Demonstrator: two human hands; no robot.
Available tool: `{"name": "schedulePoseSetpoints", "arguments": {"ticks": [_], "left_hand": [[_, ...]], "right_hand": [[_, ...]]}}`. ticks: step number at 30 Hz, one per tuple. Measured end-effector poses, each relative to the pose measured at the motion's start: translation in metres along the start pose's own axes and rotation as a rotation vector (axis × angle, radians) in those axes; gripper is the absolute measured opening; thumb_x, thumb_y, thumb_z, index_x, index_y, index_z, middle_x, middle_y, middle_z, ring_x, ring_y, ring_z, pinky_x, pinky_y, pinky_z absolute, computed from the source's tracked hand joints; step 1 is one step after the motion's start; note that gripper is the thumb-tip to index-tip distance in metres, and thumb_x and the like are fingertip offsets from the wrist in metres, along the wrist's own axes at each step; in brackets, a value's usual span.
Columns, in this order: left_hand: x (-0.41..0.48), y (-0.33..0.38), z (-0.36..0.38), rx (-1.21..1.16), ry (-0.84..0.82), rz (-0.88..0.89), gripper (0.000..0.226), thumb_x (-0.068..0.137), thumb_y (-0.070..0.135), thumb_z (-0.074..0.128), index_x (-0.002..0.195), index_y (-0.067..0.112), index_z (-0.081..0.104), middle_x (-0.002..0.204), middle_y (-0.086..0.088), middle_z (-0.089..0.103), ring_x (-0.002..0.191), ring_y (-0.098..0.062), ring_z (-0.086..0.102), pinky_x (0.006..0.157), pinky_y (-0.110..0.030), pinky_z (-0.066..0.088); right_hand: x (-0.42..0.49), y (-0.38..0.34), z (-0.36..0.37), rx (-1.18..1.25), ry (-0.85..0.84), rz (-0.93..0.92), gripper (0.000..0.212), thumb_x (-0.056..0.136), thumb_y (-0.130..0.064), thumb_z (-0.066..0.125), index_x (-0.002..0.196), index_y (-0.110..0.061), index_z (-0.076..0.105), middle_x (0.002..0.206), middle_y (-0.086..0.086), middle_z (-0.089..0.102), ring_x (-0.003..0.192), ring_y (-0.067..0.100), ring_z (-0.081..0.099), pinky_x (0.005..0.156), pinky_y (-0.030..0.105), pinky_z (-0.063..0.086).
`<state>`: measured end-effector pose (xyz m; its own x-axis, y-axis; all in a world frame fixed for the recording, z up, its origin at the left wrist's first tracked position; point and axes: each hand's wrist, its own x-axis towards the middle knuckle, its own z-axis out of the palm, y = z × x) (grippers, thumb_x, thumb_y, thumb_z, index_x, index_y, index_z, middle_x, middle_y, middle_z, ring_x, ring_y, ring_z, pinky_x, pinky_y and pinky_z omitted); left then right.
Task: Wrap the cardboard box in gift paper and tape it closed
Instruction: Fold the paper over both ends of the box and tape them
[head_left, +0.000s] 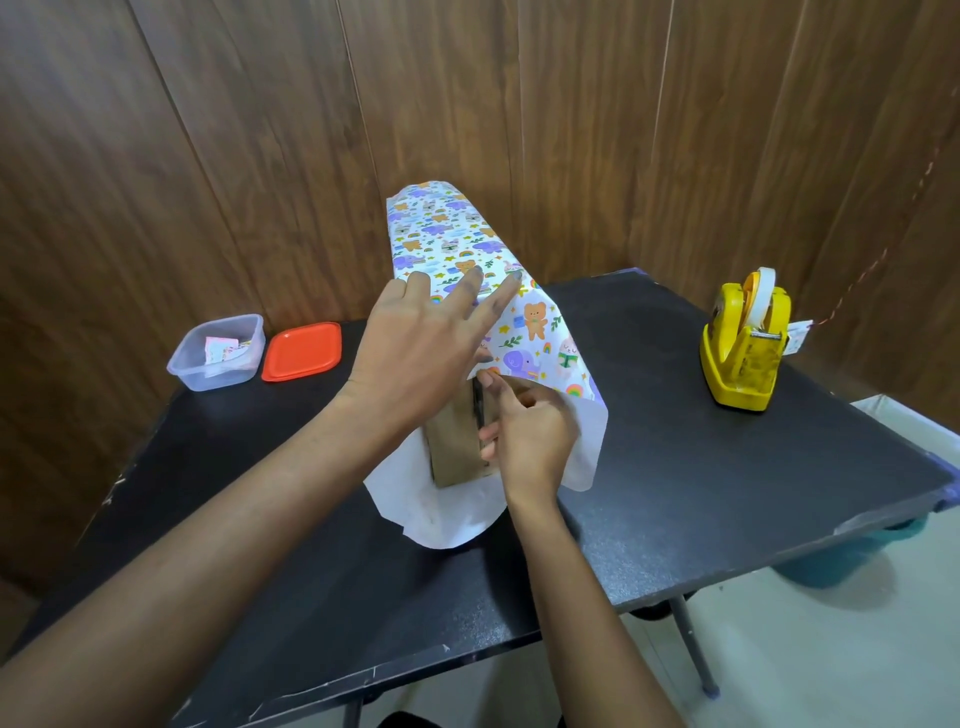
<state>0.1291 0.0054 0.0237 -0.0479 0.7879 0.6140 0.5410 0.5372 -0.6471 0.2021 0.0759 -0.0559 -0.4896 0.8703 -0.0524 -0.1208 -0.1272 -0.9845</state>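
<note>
Cardboard box (457, 452) stands at mid-worktop, long axis running away from the camera, with the gift paper (452, 228) draped over its top and down both sides, print outward. The near end of the box is bare brown card. The paper's white underside spreads on the worktop (727, 493) in front of it and flares loose on the right. Left hand (421, 353) lies on the top face, fingers (506, 293) straight and spread, pressing the sheet down, probably to stop it sliding while the end is worked. Right hand (535, 441) is at the bare end with its fingers (491, 382) curled, the forefinger up at the paper's edge. I cannot tell whether it pinches paper, a piece of tape or nothing. A dark vertical strip on the end face beside the thumb is unclear: seam or shadow. The far end of the box and any overlap seam are hidden under the paper. Yellow tape dispenser (743, 358) sits well apart on the right, on the right hand's side. Clear plastic container (208, 374) with small packets sits far left, its orange lid (302, 351) just beside it.
</note>
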Motion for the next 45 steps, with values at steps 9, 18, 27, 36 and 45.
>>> {"name": "schedulePoseSetpoints", "arguments": {"ticks": [9,18,27,36,45], "left_hand": [[0.003,-0.003,-0.008,-0.027,-0.076,0.015,0.077,0.066,0.068,0.067,0.133,0.033,0.052,0.112,0.006,0.069,0.060,-0.020,0.056,0.054,-0.023,0.037],[0.011,-0.015,-0.008,-0.368,-0.196,-0.095,0.065,0.067,0.047,0.079,0.115,0.007,0.061,0.108,-0.010,0.065,0.091,-0.032,0.060,0.070,-0.035,0.045],[-0.011,-0.031,-0.016,-0.637,-0.310,-0.273,0.066,0.090,0.044,0.055,0.144,0.017,0.030,0.148,0.000,0.036,0.131,-0.023,0.037,0.098,-0.035,0.036],[-0.088,-0.060,-0.003,-1.200,-0.207,-0.677,0.077,0.075,0.067,0.051,0.141,0.030,0.034,0.138,0.006,0.043,0.112,0.002,0.046,0.102,-0.029,0.036],[-0.067,0.049,-0.018,-1.908,0.212,-1.156,0.077,0.075,0.017,0.061,0.140,0.029,0.020,0.143,0.005,0.039,0.126,-0.006,0.044,0.107,-0.027,0.037]], "right_hand": [[-0.007,0.005,-0.016,-0.018,-0.101,0.113,0.034,0.089,-0.018,0.062,0.061,-0.011,0.043,0.036,0.004,0.051,0.023,0.015,0.043,0.035,0.018,0.035],[-0.034,-0.081,-0.065,-0.068,-0.166,-0.421,0.027,0.088,-0.017,0.062,0.067,-0.001,0.058,0.052,0.003,0.061,0.041,0.014,0.045,0.047,0.020,0.039],[0.068,-0.010,-0.074,-0.322,-0.473,0.352,0.035,0.098,-0.029,0.047,0.105,0.001,0.062,0.078,0.010,0.064,0.067,0.021,0.060,0.061,0.027,0.055],[0.066,0.011,-0.044,0.108,-0.696,0.448,0.041,0.099,-0.040,0.037,0.096,-0.013,0.067,0.084,0.007,0.068,0.076,0.022,0.063,0.070,0.033,0.052],[0.072,-0.148,-0.079,-0.047,-0.605,-0.076,0.040,0.098,-0.039,0.043,0.084,-0.010,0.067,0.071,0.002,0.071,0.064,0.015,0.067,0.067,0.028,0.051]]}}
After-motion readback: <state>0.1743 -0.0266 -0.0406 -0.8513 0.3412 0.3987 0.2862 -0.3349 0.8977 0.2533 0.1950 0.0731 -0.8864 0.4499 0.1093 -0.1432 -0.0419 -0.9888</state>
